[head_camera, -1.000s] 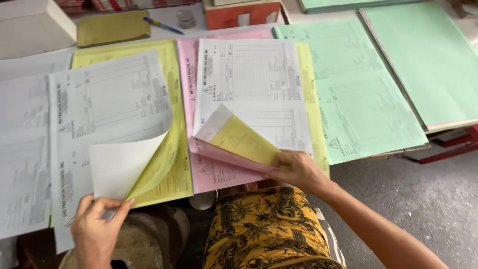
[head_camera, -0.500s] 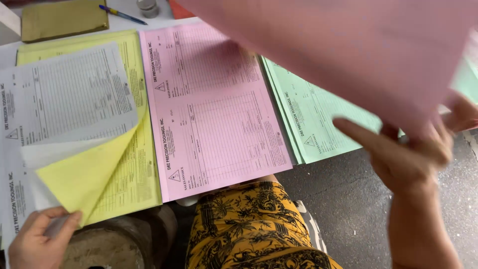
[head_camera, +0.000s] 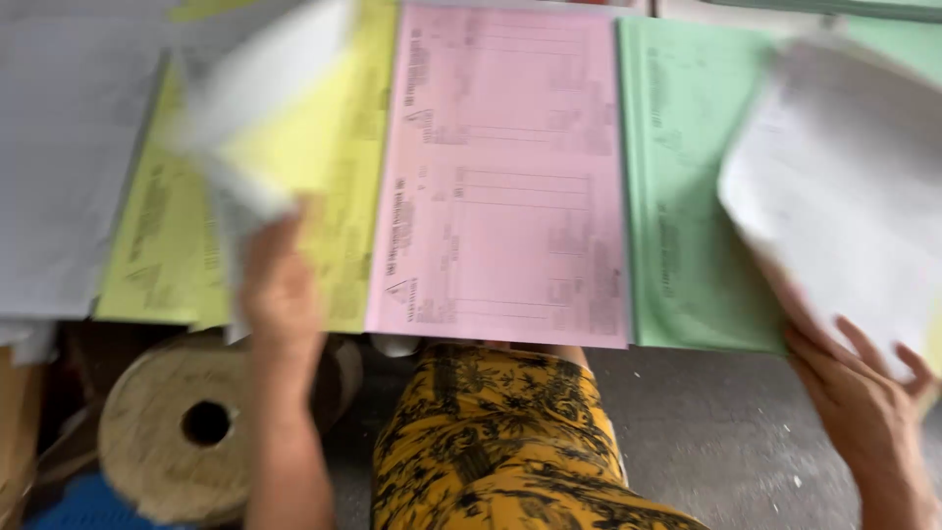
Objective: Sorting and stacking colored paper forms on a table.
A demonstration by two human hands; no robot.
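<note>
**Both hands lifting sheets over 4 coloured stacks**

The left hand (head_camera: 280, 285) is raised over the yellow stack (head_camera: 334, 147), its fingers closed on the lower edge of a blurred white sheet (head_camera: 260, 88) that curls up and away from the fingertips; motion blur hides exactly how the fingers pinch it. The right hand (head_camera: 863, 402) is under a loose white sheet (head_camera: 844, 186), fingers spread narrow beneath its lower corner and thumb against its near edge, so the sheet rests held above the green stack (head_camera: 677, 196).

Between the 2 hands lies the pink stack (head_camera: 500, 177), flat, its near edge overhanging the table front just beyond the person's lap. Its left edge touches the yellow stack, and its right edge meets the green one with no gap. Left of the left fingers a white stack (head_camera: 69, 157) abuts the yellow, its near edge in line with the others.

Open room lies only on the near side of the fingers: bare grey floor (head_camera: 726, 432) under the right hand, and a pale round spool (head_camera: 186, 432) with a dark centre hole below the left wrist. Each sheet carries a printed form with ruled boxes and a small triangle mark near its lower left corner; the print is too blurred to make out.
</note>
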